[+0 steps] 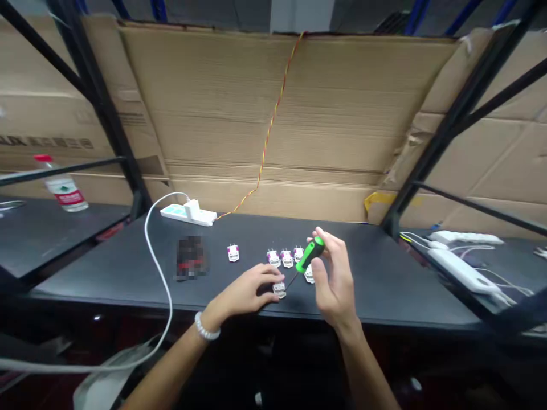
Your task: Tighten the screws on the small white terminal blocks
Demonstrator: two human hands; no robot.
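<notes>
My left hand, with a pale beaded band on its wrist, pinches a small white plug-like part against the dark tabletop near the front edge. In my right hand is a green and black screwdriver, gripped by its handle and tilted. Its thin shaft slants down to the left, the tip at or beside the held part; contact is too small to make out. Just behind are several similar white and purple parts with metal prongs, such as this one. Another white part lies partly behind the screwdriver.
One more white and purple part lies apart on the left. Behind it, a white power strip holds a plug with a white cable looping over the table's front edge. A pixelated dark object sits nearby. Cardboard stands behind.
</notes>
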